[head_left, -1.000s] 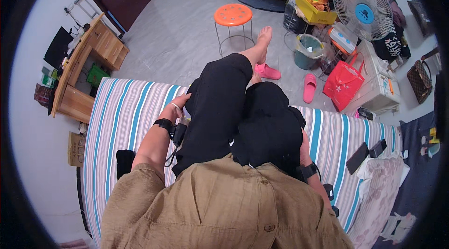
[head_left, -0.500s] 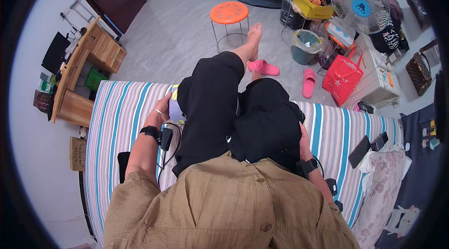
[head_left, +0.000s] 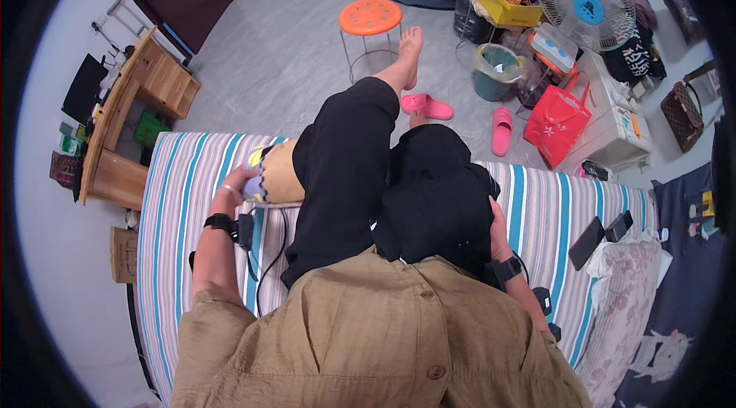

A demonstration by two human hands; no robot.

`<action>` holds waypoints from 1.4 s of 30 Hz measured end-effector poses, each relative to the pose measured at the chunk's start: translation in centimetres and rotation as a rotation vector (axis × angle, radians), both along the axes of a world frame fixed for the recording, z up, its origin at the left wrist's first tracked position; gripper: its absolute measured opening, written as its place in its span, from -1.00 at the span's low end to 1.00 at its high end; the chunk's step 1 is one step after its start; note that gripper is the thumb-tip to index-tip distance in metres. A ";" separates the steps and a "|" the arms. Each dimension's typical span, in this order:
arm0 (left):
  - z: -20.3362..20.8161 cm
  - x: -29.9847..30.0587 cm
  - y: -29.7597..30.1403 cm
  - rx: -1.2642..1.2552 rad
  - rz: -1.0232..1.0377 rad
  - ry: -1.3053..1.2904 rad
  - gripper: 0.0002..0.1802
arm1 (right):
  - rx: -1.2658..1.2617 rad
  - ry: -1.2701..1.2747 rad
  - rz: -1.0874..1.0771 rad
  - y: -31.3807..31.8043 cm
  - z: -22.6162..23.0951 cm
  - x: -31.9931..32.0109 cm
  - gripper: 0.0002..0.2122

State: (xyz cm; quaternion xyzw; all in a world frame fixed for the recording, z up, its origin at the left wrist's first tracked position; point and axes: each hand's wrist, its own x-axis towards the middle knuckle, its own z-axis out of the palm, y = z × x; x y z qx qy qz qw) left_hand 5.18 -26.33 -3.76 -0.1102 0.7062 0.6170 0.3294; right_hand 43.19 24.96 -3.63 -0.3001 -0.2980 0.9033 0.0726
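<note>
My left hand (head_left: 238, 180) grips the lavender-and-yellow patterned edge of a flat tan piece (head_left: 282, 172), which looks like a cushion or folded cloth. The tan piece lies on the bed beside my left thigh, and its far end is hidden under the black trousers (head_left: 345, 155). My right hand (head_left: 498, 230) rests against the outside of my right thigh, its fingers mostly hidden there. Both wrists wear black straps with small devices (head_left: 244, 232), and a cable trails from the left one. My left leg is raised and stretched forward, the bare foot (head_left: 410, 52) off the floor.
Under me is a striped bed (head_left: 180, 255). Two phone-like dark devices (head_left: 587, 242) lie at its right by a pillow (head_left: 632, 278). Ahead stand an orange stool (head_left: 370, 17), pink slippers (head_left: 501, 132), a bin (head_left: 494, 86), a red bag (head_left: 556, 121) and a fan (head_left: 589, 6). A wooden desk (head_left: 115, 170) is at left.
My left hand has moved left with the patterned edge, and more of the tan piece shows beside my thigh. My right hand stays at the right thigh.
</note>
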 end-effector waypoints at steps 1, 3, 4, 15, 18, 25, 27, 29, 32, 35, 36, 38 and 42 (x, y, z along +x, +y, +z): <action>0.4 0.2 -0.9 -0.017 -0.016 -0.007 -0.51 | 0.000 0.000 -0.012 -0.1 0.3 0.1 -0.51; -0.3 0.5 -4.2 -0.236 -0.032 0.206 -0.50 | 0.049 -0.011 0.016 -0.8 1.1 -0.6 -0.51; -0.5 0.5 -5.0 -0.446 -0.065 0.405 -0.48 | 0.042 -0.006 0.023 -0.9 1.2 -0.9 -0.51; 5.3 3.6 24.7 0.384 -0.266 0.005 -0.19 | 0.010 0.019 0.048 -0.4 1.1 -0.8 -0.50; 7.1 -0.5 26.9 0.425 -0.244 -0.329 -0.13 | 0.076 -0.023 0.017 0.2 0.4 -0.3 -0.50; 8.1 -2.6 30.2 0.274 -0.423 0.197 -0.05 | 0.037 -0.079 0.025 0.8 1.4 -1.0 -0.51; 7.7 -2.4 30.4 0.246 -0.588 0.213 -0.06 | -0.009 -0.022 0.047 1.2 0.4 -1.1 -0.51; 7.2 -1.1 30.0 0.179 -0.578 0.223 -0.15 | -0.035 -0.024 0.042 1.7 -0.6 -1.3 -0.50; 6.3 1.1 28.3 0.199 -0.712 0.289 -0.26 | -0.057 -0.030 0.046 1.8 -0.3 -1.6 -0.50; 5.6 3.3 26.6 0.153 -0.735 0.521 -0.43 | -0.144 -0.046 0.048 2.0 0.6 -1.9 -0.49; 5.3 3.9 26.0 0.110 -0.736 0.628 -0.45 | -0.234 -0.057 0.055 2.2 0.8 -1.8 -0.49; 4.9 4.9 25.5 0.023 -0.767 0.828 -0.46 | -0.220 -0.062 0.058 2.3 1.4 -2.3 -0.49; 4.8 7.4 25.9 -0.171 -0.844 1.031 -0.40 | -0.136 -0.087 0.102 2.7 1.7 -3.0 -0.47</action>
